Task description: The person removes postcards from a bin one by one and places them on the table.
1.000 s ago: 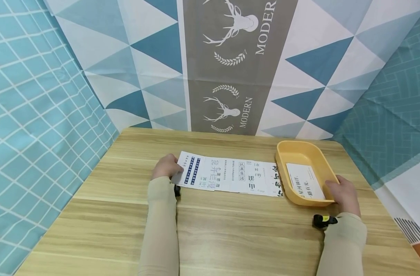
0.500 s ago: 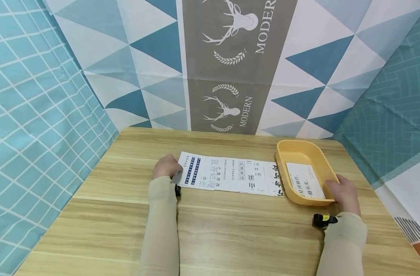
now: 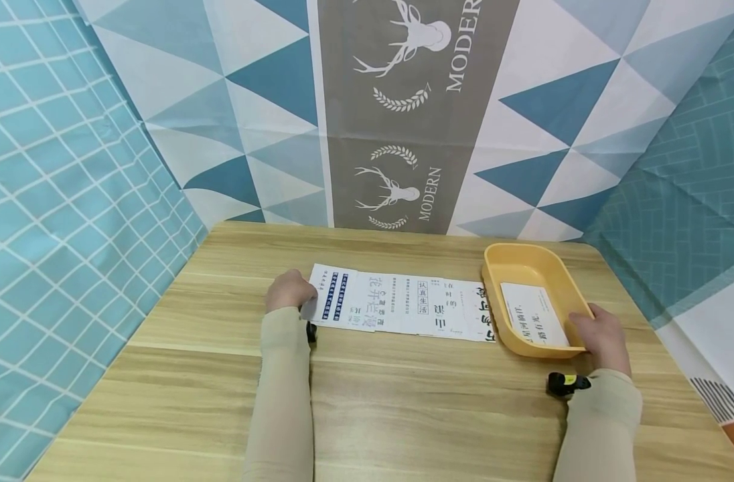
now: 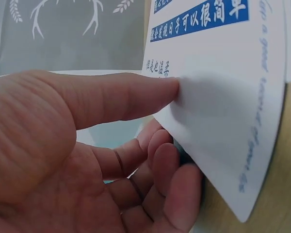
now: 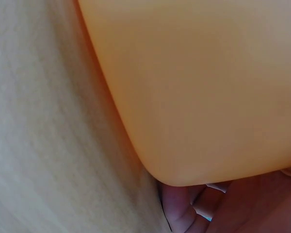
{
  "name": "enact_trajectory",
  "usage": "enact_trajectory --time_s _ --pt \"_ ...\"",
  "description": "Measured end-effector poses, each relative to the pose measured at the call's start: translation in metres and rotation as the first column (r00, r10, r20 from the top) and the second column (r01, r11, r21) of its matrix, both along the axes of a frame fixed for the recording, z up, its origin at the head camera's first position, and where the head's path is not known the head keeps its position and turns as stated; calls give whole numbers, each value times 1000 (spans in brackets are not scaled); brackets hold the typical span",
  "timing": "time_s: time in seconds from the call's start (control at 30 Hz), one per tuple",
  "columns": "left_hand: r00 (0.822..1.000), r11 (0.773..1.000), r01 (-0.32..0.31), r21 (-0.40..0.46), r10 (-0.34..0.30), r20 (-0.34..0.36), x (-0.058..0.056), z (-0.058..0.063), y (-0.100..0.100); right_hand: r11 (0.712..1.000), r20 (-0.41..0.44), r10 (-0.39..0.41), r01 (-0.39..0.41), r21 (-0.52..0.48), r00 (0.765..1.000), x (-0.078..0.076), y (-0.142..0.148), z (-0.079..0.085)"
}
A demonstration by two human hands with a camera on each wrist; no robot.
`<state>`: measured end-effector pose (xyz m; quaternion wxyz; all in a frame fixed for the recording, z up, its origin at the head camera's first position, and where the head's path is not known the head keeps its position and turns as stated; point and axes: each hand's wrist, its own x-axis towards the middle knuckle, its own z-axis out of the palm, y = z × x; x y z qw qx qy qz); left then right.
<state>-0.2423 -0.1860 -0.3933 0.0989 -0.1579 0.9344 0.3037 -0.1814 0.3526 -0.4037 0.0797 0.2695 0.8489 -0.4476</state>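
Note:
My left hand (image 3: 288, 290) is at the left end of a row of overlapping white cards (image 3: 403, 304) printed with Chinese lettering. In the left wrist view the thumb (image 4: 131, 94) lies on the face of the end card (image 4: 213, 131), with curled fingers behind its edge, pinching it. That card has dark blue text bands and a slightly lifted corner. On the right, my right hand (image 3: 602, 338) grips the near right corner of an orange-yellow plastic tray (image 3: 532, 256). Another white lettered card (image 3: 534, 314) lies inside. The right wrist view shows mostly the tray's outer wall (image 5: 199, 97), with fingertips under its corner.
Everything rests on a wood-grain table (image 3: 415, 402). A patterned cloth wall (image 3: 397, 127) stands along the back edge, with tiled-pattern cloth (image 3: 65, 201) on the left. The tray's left side is close against the right end of the card row.

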Motion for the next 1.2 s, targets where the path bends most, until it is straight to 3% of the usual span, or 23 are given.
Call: enact_trajectory --time_s 1.2 --pt "1000 997 -24 -68 24 -2 2 0 9 1000 -3 -19 19 3 1000 -3 2 -3"
